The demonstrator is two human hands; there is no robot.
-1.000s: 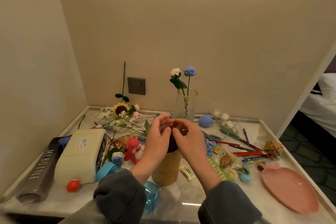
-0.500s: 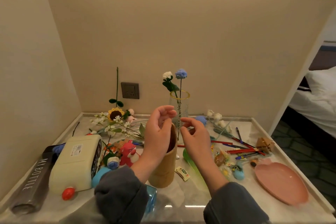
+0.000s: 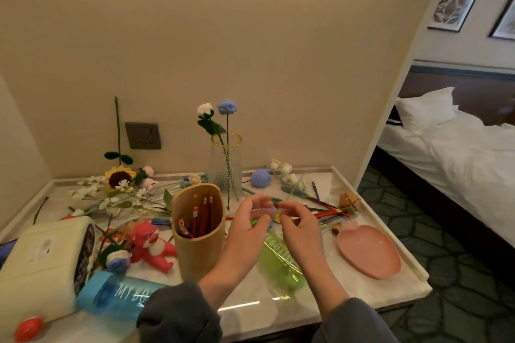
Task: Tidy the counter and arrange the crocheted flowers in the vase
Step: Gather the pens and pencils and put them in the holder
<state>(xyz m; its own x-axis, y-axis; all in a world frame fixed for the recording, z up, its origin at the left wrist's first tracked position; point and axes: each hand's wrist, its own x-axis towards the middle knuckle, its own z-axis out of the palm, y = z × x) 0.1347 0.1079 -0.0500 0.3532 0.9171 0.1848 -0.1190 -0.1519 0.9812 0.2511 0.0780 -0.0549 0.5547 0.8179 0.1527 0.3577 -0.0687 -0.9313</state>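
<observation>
Head: left hand [image 3: 248, 227], right hand [image 3: 302, 228] curled

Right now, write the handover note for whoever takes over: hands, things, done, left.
Left hand and right hand: close together above the counter, fingers curled; cannot tell if they hold anything.
Vase at the back: a white flower and a blue flower stand in it.
Cup: holds red pencils.
Left to do: sunflower and white buds lie loose beside the vase; loose pencils lie right of the hands.
</observation>
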